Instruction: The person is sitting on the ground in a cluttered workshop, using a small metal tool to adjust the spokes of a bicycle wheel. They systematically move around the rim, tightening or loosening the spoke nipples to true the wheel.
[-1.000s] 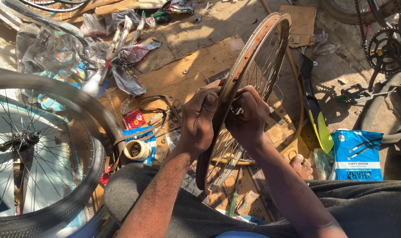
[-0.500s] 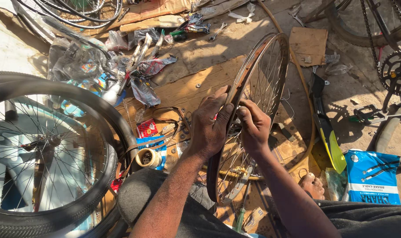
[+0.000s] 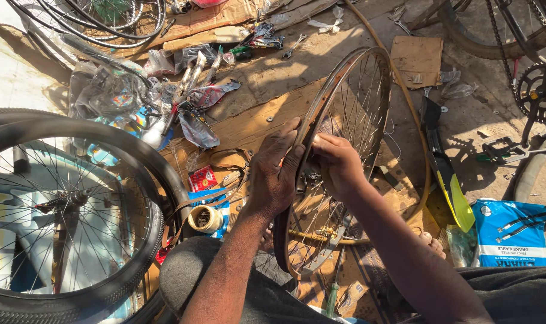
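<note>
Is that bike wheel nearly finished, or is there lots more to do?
Not finished, it seems. The spokes are in, but the bare wheel rim has no tyre. The left hand grips the rim's edge; the right hand works inside it. The tyred wheel alongside looks complete.

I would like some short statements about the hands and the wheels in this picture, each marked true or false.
1. Both hands hold the bare wheel rim. True: the left hand and the right hand grip it.
2. The bare rim has a tyre on it. False: it shows only metal and spokes.
3. A wheel with a black tyre is on the person's left. True.
4. The blue packet lies under the left hand. False: it lies far to the right.
5. A roll of tape lies near the left wrist. True.
</note>
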